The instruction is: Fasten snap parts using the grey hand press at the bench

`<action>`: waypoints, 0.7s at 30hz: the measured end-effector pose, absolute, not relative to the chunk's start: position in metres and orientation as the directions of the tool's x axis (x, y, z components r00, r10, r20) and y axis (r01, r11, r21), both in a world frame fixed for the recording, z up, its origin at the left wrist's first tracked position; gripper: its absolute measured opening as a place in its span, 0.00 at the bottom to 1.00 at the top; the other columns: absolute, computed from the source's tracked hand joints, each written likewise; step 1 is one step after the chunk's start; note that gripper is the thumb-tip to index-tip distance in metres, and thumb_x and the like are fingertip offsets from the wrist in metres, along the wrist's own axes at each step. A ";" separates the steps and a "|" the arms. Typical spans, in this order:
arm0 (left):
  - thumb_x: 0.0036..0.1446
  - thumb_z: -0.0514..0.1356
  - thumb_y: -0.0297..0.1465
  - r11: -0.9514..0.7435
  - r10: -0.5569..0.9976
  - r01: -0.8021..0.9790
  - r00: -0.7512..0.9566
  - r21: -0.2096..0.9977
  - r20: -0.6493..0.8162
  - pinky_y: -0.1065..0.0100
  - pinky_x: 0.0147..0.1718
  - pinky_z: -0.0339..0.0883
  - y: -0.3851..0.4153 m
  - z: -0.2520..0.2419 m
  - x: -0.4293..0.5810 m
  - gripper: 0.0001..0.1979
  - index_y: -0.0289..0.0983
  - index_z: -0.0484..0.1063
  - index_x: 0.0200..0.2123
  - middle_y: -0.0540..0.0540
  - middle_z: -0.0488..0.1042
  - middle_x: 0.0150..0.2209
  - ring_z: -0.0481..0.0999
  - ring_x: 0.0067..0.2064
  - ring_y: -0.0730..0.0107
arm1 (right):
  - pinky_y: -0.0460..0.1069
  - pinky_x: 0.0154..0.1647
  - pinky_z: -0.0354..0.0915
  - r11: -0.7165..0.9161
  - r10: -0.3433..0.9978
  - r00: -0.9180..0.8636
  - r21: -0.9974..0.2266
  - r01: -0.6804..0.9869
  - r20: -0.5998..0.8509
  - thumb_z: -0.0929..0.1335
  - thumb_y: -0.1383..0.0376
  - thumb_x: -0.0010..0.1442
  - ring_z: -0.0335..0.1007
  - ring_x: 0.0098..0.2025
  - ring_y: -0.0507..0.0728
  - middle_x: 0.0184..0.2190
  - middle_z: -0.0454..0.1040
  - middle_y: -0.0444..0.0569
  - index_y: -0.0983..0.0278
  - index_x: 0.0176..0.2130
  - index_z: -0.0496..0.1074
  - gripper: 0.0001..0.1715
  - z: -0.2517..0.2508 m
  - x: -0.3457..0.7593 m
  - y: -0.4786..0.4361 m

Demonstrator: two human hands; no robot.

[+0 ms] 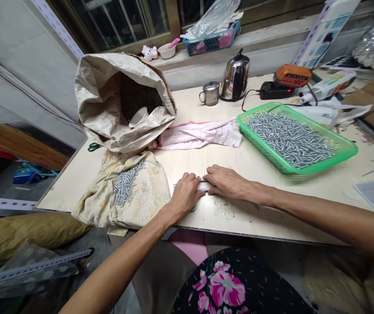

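Grey strip beneath left hand, curled around it; right hand flat, open, touching its other end

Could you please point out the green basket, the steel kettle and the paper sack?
green basket (324, 160): head view, on its near rim.
steel kettle (236, 80): head view, on its shiny body.
paper sack (100, 115): head view, on its crumpled front wall.

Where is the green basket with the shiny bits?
In the head view, the green basket sits on the right side of the table, just beyond the right hand, with the kettle farther back to its left.
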State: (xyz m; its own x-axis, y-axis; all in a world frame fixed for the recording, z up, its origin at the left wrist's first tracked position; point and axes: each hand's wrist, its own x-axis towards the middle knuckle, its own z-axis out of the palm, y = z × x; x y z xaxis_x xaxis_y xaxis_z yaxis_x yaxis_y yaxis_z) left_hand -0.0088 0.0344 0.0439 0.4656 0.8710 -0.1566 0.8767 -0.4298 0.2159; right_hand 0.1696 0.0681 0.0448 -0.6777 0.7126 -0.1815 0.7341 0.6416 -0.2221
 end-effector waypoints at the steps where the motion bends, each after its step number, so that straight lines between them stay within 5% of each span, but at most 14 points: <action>1: 0.63 0.60 0.34 -0.417 0.879 0.882 0.453 0.220 -0.150 0.59 0.46 0.67 0.034 0.043 -0.007 0.08 0.36 0.72 0.43 0.43 0.72 0.43 0.68 0.48 0.58 | 0.51 0.39 0.60 0.643 0.710 -0.682 -0.234 0.729 -0.174 0.71 0.64 0.62 0.67 0.44 0.60 0.40 0.72 0.55 0.68 0.40 0.73 0.08 0.044 0.169 0.069; 8: 0.63 0.60 0.32 -0.354 0.908 0.890 0.401 0.288 -0.121 0.60 0.42 0.68 0.037 0.037 -0.007 0.07 0.36 0.73 0.33 0.43 0.73 0.37 0.70 0.46 0.58 | 0.49 0.37 0.57 0.673 0.672 -0.728 -0.298 0.677 -0.135 0.67 0.66 0.65 0.68 0.38 0.57 0.34 0.73 0.51 0.66 0.34 0.72 0.07 0.032 0.170 0.071; 11: 0.62 0.60 0.30 -0.319 0.935 0.910 0.349 0.266 -0.070 0.57 0.47 0.68 0.031 0.030 -0.003 0.05 0.35 0.73 0.40 0.41 0.75 0.43 0.71 0.49 0.56 | 0.50 0.39 0.59 0.680 0.695 -0.713 -0.238 0.693 -0.090 0.68 0.64 0.64 0.67 0.41 0.59 0.37 0.72 0.53 0.66 0.39 0.73 0.06 0.032 0.171 0.073; 16: 0.65 0.55 0.26 -0.307 0.948 0.928 0.279 0.211 0.151 0.47 0.62 0.58 -0.006 0.006 0.014 0.21 0.31 0.62 0.60 0.33 0.61 0.65 0.57 0.68 0.48 | 0.52 0.42 0.63 0.738 0.623 -0.766 -0.207 0.642 -0.158 0.74 0.48 0.53 0.67 0.43 0.63 0.41 0.71 0.57 0.69 0.47 0.72 0.32 0.038 0.177 0.100; 21: 0.63 0.60 0.37 -0.399 0.916 0.877 0.367 0.269 0.164 0.46 0.64 0.57 -0.038 -0.006 0.023 0.30 0.31 0.58 0.64 0.32 0.59 0.67 0.51 0.70 0.44 | 0.50 0.43 0.61 0.742 0.612 -0.780 -0.247 0.623 -0.129 0.69 0.62 0.61 0.68 0.43 0.59 0.42 0.72 0.55 0.67 0.51 0.72 0.20 0.032 0.175 0.120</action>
State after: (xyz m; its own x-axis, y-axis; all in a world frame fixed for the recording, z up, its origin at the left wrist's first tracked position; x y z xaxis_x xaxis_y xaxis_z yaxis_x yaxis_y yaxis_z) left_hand 0.0228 -0.0380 -0.0062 0.3668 0.9157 0.1644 0.8766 -0.3994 0.2685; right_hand 0.1748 0.1199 0.0317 -0.7802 0.6120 -0.1289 0.6230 0.7422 -0.2471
